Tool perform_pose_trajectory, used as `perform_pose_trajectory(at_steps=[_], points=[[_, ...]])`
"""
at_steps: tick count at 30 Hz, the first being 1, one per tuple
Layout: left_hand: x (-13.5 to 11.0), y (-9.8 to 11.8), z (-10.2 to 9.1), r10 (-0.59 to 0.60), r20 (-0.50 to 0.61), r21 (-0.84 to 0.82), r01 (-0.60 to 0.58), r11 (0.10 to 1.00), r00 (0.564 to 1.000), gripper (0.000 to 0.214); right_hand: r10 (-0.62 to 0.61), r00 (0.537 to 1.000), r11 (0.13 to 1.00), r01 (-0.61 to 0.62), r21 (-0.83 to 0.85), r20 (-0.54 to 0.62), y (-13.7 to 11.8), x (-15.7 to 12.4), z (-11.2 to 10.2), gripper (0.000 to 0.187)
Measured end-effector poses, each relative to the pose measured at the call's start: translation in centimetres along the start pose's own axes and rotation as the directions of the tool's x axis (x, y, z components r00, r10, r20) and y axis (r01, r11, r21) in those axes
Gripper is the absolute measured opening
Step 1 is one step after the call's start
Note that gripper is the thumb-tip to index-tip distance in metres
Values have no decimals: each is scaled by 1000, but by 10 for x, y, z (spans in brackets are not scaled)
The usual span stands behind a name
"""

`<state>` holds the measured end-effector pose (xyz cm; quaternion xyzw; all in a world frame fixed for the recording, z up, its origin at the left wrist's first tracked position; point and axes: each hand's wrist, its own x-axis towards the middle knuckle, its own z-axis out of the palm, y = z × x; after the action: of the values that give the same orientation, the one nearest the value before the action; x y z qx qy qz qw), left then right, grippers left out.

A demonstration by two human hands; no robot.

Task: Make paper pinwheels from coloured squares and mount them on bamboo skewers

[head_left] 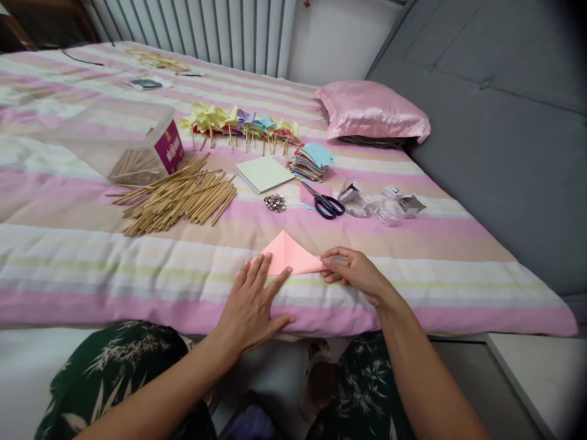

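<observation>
A pink sheet of paper point(291, 256), folded into a triangle with a crease down its middle, lies near the front edge of the bed. My left hand point(252, 302) rests open over its left part, fingers spread and pressing it flat. At the right corner my right hand point(351, 272) pinches the paper between thumb and fingers. Beyond it are dark-handled scissors point(328, 206) on a small pink paper piece, and a little pile of metal fasteners point(275, 203).
Wooden sticks point(178, 198) lie beside a clear plastic tub point(123, 122). Paper pinwheels point(238, 122) stand in a row behind a pale paper stack point(265, 174) and coloured paper pieces point(309, 162). Clear packaging point(389, 205) is at right, a pink pillow point(373, 110) behind.
</observation>
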<state>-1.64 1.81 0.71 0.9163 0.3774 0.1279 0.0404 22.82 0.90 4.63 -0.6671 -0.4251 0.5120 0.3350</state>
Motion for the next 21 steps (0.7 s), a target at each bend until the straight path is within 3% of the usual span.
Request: perform_pose_trajectory(at_steps=[8, 21], points=[[0, 0, 0, -1, -3, -6, 1, 1000, 1000, 84, 21, 996, 999, -23, -31, -88, 4, 3, 12, 28], [0, 0, -1, 3, -2, -6, -3, 1000, 1000, 84, 47, 993, 999, -46, 15, -104, 3, 6, 14, 25]])
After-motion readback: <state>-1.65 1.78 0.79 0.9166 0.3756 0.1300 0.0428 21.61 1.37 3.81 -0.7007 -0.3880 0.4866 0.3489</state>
